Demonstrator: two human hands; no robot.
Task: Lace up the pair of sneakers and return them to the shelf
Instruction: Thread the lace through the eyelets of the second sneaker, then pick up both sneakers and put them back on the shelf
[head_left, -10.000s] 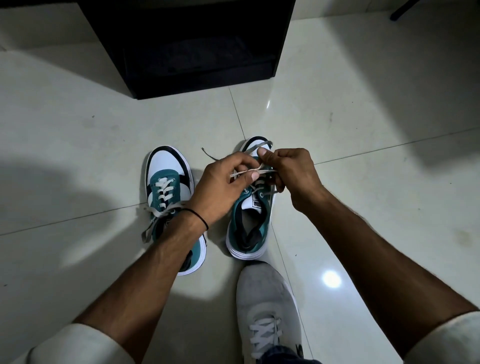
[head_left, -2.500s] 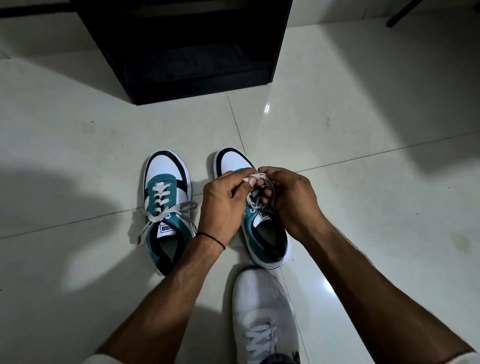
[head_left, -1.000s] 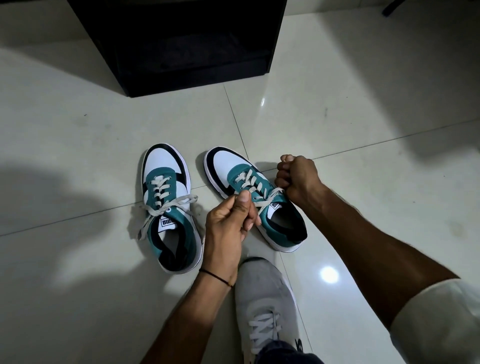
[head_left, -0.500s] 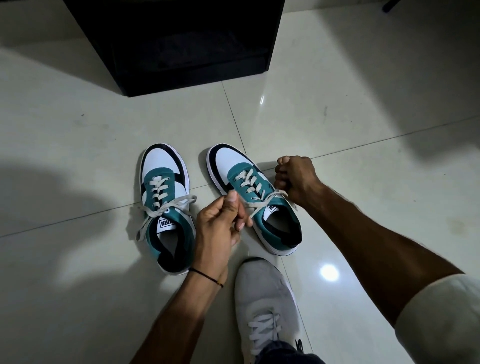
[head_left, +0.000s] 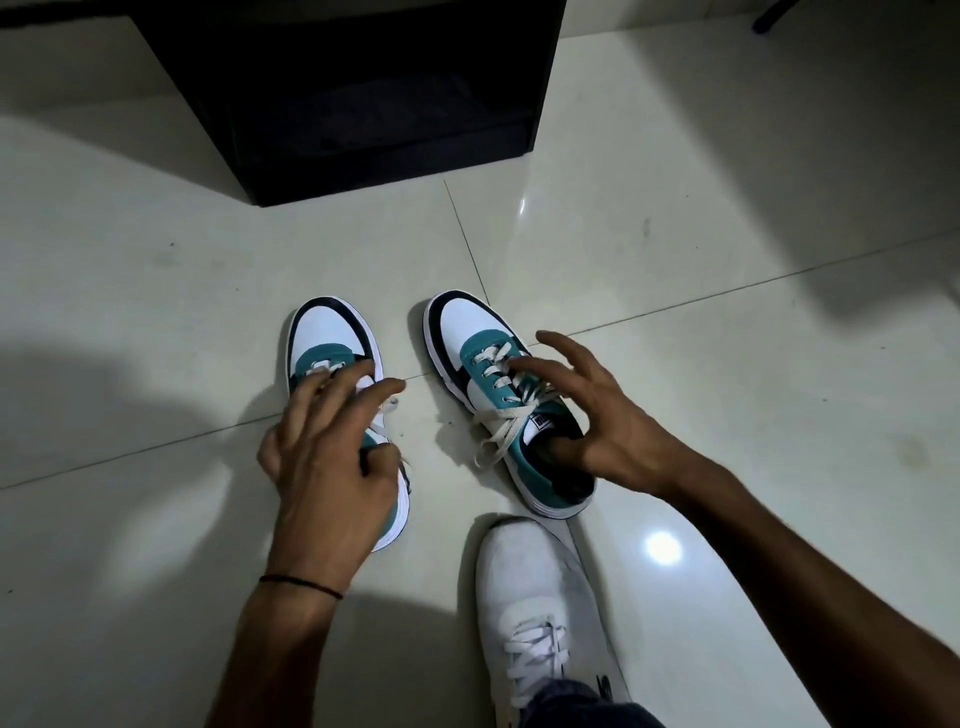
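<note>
Hands hang open over the pair of sneakers on the pale glossy tile floor (head_left: 675, 249). The left hand (head_left: 327, 462) is above the left teal, white and black low-top sneaker (head_left: 332, 332), with the fingers spread and slightly bent; it covers the middle and heel part of this shoe, so only the white toe cap and the first rows of its cream flat lace can be seen beyond the fingertips. I cannot tell if the palm touches the shoe. A thin black band (head_left: 301, 584) goes around the left wrist.

The right hand (head_left: 597, 415) is over the right teal, white and black low-top sneaker (head_left: 467, 332). Its fingers are spread too, and the thumb goes down into the dark opening of the shoe, while the other fingers reach over the tongue and the cream flat lace (head_left: 498, 426). The lace is threaded through the eyelets, and its loose ends lie over the side of the shoe toward the left hand.

Both sneakers stand upright, side by side but apart, toes pointing away from the person. Beyond the hands, well apart from the toes, stands the black open shelf unit (head_left: 363, 104). Nearer to the person than the right hand, a white worn mesh sneaker (head_left: 535, 587) is on the person's foot, just beside the heel of the right sneaker.
</note>
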